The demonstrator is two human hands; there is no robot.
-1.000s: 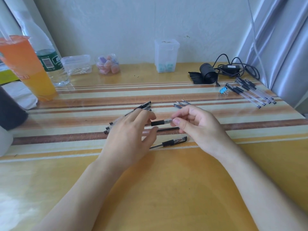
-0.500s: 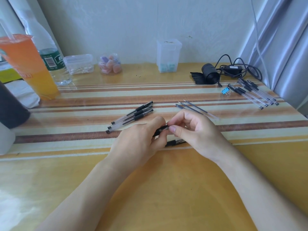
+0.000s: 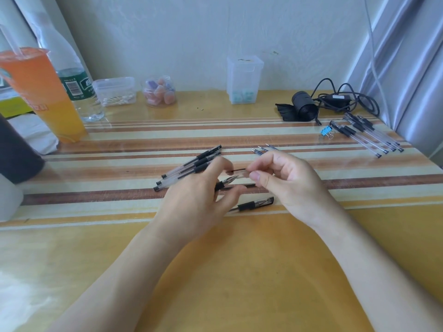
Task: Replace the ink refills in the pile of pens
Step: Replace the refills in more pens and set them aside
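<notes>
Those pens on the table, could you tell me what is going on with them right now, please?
A person is taking one pen apart over the striped table. The right hand pinches the clear barrel, from which a thin black refill sticks out toward the left hand, which holds the black grip section. Three assembled pens lie behind the left hand, a pen cap nearer the person, and loose refills behind the right hand.

Both hands, left [image 3: 199,195] and right [image 3: 287,180], fingertips pinched, nearly touching.
</notes>
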